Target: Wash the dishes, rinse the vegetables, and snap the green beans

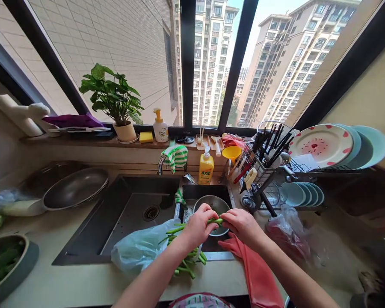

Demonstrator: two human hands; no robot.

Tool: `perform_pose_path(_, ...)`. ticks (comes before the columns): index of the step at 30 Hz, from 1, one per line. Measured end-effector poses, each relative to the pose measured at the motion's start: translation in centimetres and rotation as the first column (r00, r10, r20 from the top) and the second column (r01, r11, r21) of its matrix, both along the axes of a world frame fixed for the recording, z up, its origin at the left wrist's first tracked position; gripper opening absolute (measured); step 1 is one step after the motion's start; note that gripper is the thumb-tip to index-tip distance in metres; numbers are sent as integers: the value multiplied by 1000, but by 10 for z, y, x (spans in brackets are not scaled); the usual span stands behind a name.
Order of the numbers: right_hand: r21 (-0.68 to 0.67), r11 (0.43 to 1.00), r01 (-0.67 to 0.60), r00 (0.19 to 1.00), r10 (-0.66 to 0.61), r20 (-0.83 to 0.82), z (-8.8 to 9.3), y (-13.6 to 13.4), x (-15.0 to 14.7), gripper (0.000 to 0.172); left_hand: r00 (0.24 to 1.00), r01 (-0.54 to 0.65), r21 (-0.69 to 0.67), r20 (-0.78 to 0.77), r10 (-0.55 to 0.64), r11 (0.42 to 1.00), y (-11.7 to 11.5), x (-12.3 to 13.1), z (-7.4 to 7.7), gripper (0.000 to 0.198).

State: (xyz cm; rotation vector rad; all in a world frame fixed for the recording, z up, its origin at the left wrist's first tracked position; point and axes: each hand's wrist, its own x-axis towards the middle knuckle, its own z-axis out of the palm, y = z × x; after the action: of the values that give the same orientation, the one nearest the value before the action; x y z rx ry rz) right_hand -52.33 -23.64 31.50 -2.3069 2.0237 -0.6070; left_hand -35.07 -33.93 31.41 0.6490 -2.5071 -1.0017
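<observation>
My left hand (199, 226) pinches a green vegetable stalk (217, 221) over the small sink, and my right hand (242, 226) grips its other end. Both hands are closed, fingertips nearly meeting. Below them a round metal bowl (202, 201) sits in the small sink, with some dark green bits inside, partly hidden by my hands. Under my left forearm a bunch of green stalks (189, 266) lies at the sink's front edge. A pale plastic bag (137, 246) is beside the bunch, spread across the edge of the large sink. Red rubber gloves (256, 273) drape the counter under my right forearm.
A large dark sink (128, 214) lies to the left, a frying pan (77, 188) beyond it. A yellow soap bottle (206, 169) and a faucet (161, 164) with a striped cloth stand behind. The dish rack (266, 171) and a bagged item (288, 235) are right. A pot of greens (30, 261) stands far left.
</observation>
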Motion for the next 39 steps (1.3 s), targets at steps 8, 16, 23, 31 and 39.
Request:
perform_pose_path(8,-19,1000,18,999,-17,49,-37,1,-3,29,985,-4,-311,164,58,950,9,-18,-15,13)
perform_pose_path(16,-27,996,86,841,-58,538,-60,-13,3,29,976,-216,-37,-43,214,976,13,-21,-30,15)
perform_pose_path(23,55,990,128,400,-103,911,-65,-33,27,33,895,-394,80,-194,402,916,15,-19,-33,16)
perform_pose_path(31,146,980,137,-7,-147,989,-74,-57,50,32,777,-567,120,-250,577,815,9,-23,-40,15)
perform_pose_path(39,66,992,-110,191,-44,981,-51,-67,50,31,783,-308,672,-223,580,674,-1,9,-17,18)
